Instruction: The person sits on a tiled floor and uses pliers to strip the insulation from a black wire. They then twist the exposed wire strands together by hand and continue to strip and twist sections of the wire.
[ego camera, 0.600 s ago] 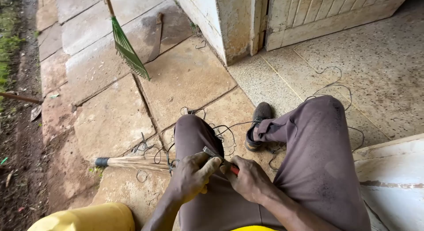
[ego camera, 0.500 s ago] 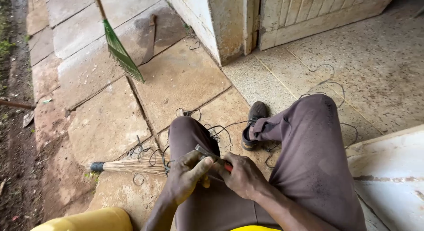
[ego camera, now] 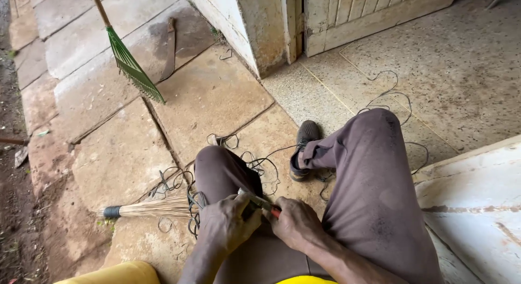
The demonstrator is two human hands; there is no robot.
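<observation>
My left hand (ego camera: pixel 227 225) & right hand (ego camera: pixel 296 224) both clamped on pliers (ego camera: pixel 260 203) over my lap; loose wire (ego camera: pixel 260 164) could snag, jaws slip, pinch fingers.

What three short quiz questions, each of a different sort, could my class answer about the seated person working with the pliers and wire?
1. True or false: both hands are on the pliers.
2. Which lies on the paving beside the person's left leg? A) a straw broom B) a bucket C) a hammer
3. Fill in: the green rake stands on the ____ slabs.

Key
1. True: the left hand and right hand meet on it.
2. A, the straw broom, with dark wire looped around it.
3. Paving slabs.
</observation>
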